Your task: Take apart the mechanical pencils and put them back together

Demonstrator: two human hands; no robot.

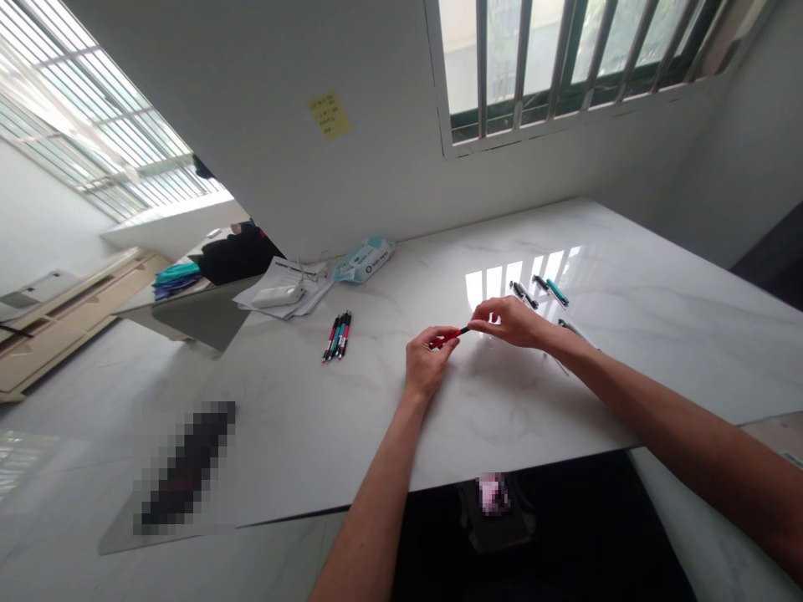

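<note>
A red and black pen [447, 339] is held between my two hands, above the white marbled table [376, 418]. Its red part lies in the fingers of my left hand [428, 359], which are closed on it. The thumb and fingers of my right hand [509, 322] pinch its black end. Beyond my right hand lie dark pen parts [524, 294] and a teal pen part [557, 292]. More slender parts [578, 332] are partly hidden by my right forearm. Left of my hands, several red, teal and black pens [337, 337] lie side by side.
At the back left are papers [304, 299] with a white device [279, 295] on them, and a wipes packet [365, 260]. A blurred dark object [188, 468] is at the front left. The table's front edge runs below my hands. A yellow note [329, 115] is on the wall.
</note>
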